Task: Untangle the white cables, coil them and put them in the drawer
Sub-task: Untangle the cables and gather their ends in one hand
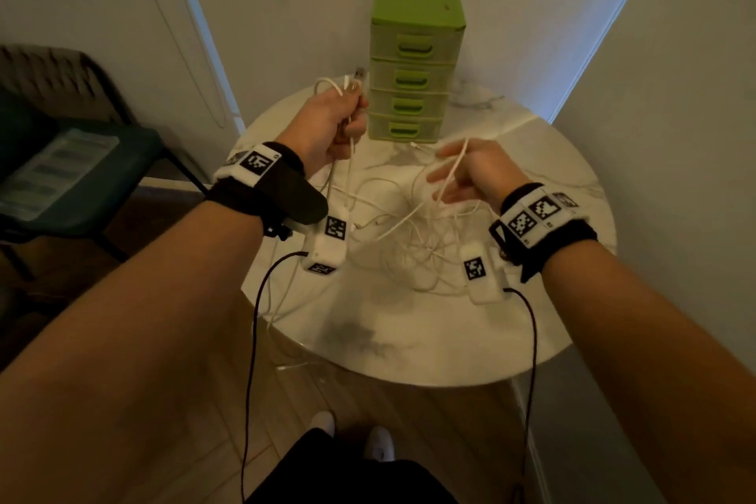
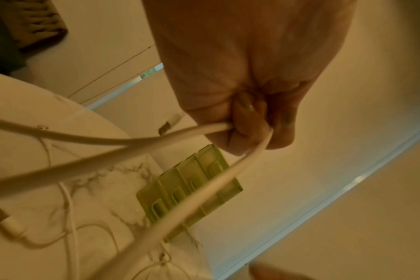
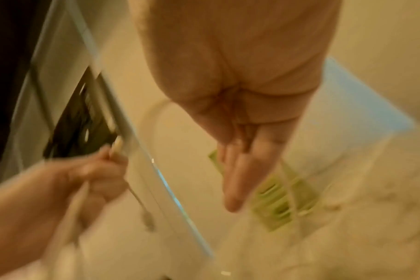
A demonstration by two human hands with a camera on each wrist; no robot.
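Observation:
A tangle of thin white cables (image 1: 413, 245) lies on the round marble table (image 1: 409, 340). My left hand (image 1: 339, 123) is raised above the table's left side and grips one white cable (image 2: 132, 141) in a fist. A loop of that cable and a USB plug (image 1: 360, 74) stick out above the fist. My right hand (image 1: 458, 176) hovers over the tangle with its fingers (image 3: 237, 170) straight and spread, a strand draped across them. The green drawer unit (image 1: 413, 53) stands at the back of the table, its drawers closed.
A dark chair (image 1: 82, 176) with papers on its seat stands to the left. Walls close in behind and to the right of the table. One cable strand (image 1: 282, 299) hangs over the table's front-left edge. Another plug (image 2: 9, 222) lies on the tabletop.

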